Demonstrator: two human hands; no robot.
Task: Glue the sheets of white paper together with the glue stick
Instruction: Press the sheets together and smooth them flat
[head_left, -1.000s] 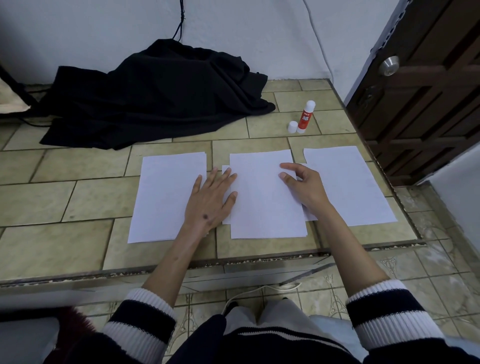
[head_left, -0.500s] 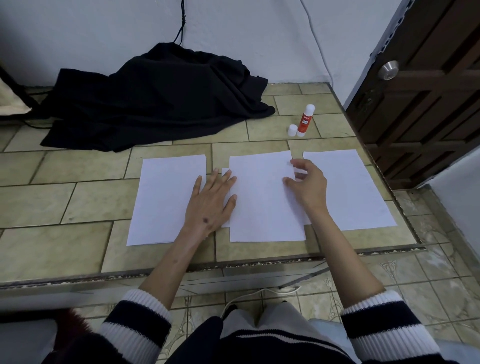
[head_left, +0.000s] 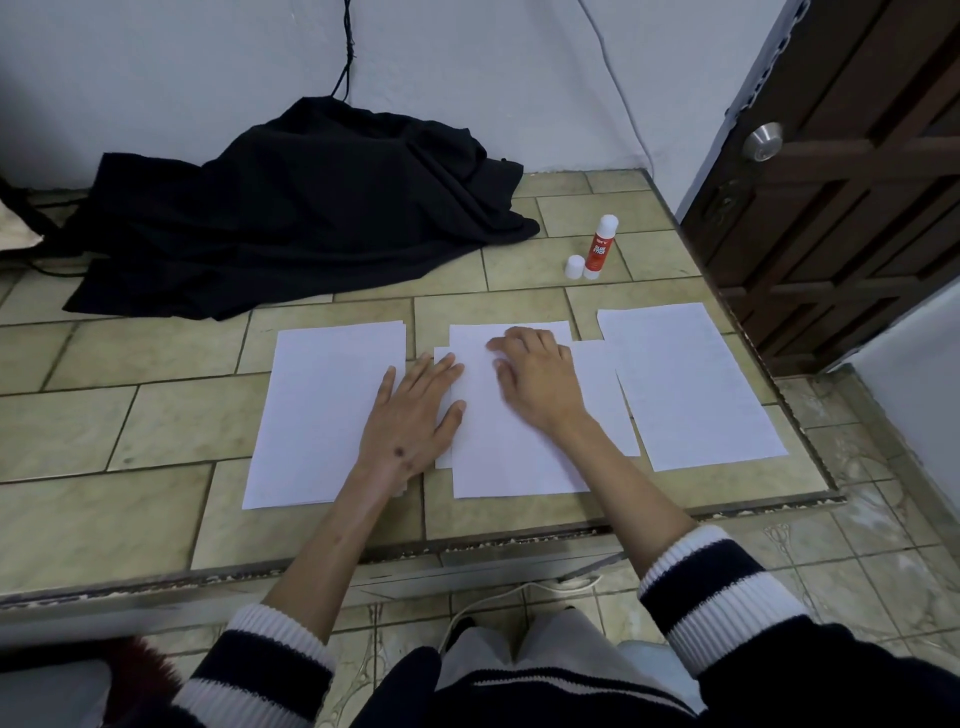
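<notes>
Left hand (head_left: 415, 415) flat, fingers spread — right hand (head_left: 535, 379) palm-down (fingers slightly bent), forearms bare

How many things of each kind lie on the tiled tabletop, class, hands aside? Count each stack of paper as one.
Paper stacks: 3: left stack, middle stack, right stack
Glue stick: 1
Glue cap: 1
Black cloth: 1
Total: 6

Crumpled black cloth (head_left: 291, 223) heaped at rear left of beige tiled table (head_left: 130, 415), against white wall (head_left: 467, 78). Thin black cable (head_left: 347, 47) hangs down the wall to the cloth. Dark brown panelled wooden door (head_left: 852, 208) at right, round silver knob (head_left: 762, 141). White cord (head_left: 498, 597), possibly a cable, on floor below.
</notes>
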